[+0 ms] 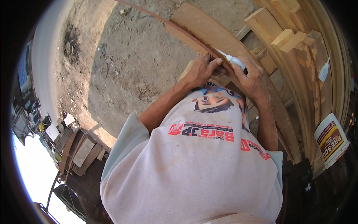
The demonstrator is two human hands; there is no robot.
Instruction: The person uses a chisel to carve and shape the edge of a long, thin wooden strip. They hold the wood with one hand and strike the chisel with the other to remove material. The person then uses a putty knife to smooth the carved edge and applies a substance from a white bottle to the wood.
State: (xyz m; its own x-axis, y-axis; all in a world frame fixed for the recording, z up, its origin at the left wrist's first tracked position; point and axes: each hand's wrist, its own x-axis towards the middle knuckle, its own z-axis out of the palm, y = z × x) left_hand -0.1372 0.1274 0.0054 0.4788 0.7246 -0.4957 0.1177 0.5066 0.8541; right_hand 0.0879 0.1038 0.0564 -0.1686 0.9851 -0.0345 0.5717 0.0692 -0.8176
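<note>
My right hand (252, 76) is closed around a small white squeeze bottle (235, 61). The bottle's thin nozzle points up and left, at the edge of a long wooden board (209, 26). Along that edge runs a narrow reddish-brown strip (182, 29), which reaches away to the far left. My left hand (203, 70) grips the near part of the strip, thumb on top and fingers curled around it. Part of these fingers is hidden behind the wood. Whether any liquid is leaving the nozzle is too small to tell.
Stacked wooden boards and beams (298, 48) fill the right side. A second white nozzle bottle (324, 71) lies on them, and a white tub with a brown and yellow label (330, 140) stands nearer. Scrap boards (82, 152) lie at left on dirt ground (123, 71).
</note>
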